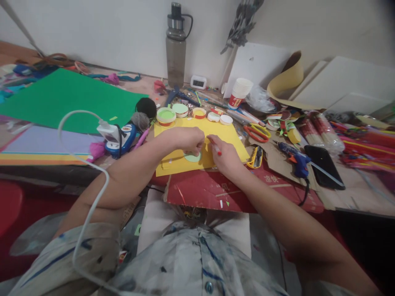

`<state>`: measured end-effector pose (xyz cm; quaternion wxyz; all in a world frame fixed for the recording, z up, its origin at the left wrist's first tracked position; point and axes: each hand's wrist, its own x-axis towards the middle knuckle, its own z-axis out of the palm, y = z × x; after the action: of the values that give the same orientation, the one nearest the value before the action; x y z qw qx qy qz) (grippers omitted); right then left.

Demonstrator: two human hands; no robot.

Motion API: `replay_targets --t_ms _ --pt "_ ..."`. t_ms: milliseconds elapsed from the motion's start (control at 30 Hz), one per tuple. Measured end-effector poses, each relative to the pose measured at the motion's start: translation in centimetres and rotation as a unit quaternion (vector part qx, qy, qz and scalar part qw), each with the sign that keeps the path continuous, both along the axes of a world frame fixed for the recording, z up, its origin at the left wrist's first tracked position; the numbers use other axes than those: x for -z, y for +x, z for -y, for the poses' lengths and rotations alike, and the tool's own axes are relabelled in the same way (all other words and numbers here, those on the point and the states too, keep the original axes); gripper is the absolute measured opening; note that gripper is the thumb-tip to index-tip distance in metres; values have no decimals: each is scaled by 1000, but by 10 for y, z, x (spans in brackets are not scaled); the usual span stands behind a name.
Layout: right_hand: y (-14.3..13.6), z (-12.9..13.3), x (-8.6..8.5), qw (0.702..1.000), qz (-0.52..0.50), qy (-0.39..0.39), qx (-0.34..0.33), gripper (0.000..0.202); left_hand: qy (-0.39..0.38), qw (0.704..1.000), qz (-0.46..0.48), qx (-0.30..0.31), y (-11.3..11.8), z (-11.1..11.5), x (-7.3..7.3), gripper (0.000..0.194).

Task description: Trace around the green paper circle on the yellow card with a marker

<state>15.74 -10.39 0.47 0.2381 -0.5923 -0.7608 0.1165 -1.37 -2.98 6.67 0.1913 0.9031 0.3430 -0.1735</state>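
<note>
My left hand [191,140] is closed, its fingers curled downward over a pale green paper disc [192,158] on the yellow paper [173,158]. Its fingertips are partly hidden, so I cannot make out what they hold. Facing it, my right hand [226,158] grips a white pen with a red end [219,152]; the pen's other end is hard to see. Behind both hands stands a row of small round tubs, among them a light green tub [166,115] and a yellow tub [199,112].
To the right lie orange-and-yellow scissors [257,133], a yellow cutter [255,157], a blue glue gun [296,159] and a black phone [324,166]. Paper cups [240,93] and a tall bottle [175,53] stand behind. A white cable [101,193] crosses my left arm. Green sheet [70,100] lies left.
</note>
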Motion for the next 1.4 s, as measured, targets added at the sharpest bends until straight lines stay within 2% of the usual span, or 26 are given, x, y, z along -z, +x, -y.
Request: replay_targets --t_ms 167,367,567,733,1067,1233,1400 --pt "-3 1 -2 999 33 -9 4 41 4 1000 -4 7 1 1 -3 14" --pt "-5 2 -2 999 32 -11 1 42 -22 1000 13 -5 -1 -1 -3 14" --pt "-5 5 -4 999 36 -15 2 42 -32 999 27 11 -3 -2 -6 13" --pt "-4 4 -2 999 41 -6 -6 41 -42 998 43 16 -5 -5 -3 8" --pt "-4 4 -1 1000 29 -4 -5 40 -51 997 51 16 -6 -6 -1 14" --pt "-2 3 3 1000 15 7 -16 39 -51 998 35 -2 -5 -3 -3 13" --pt "1 2 9 999 -4 28 -40 44 -39 998 36 16 -5 -3 -4 15"
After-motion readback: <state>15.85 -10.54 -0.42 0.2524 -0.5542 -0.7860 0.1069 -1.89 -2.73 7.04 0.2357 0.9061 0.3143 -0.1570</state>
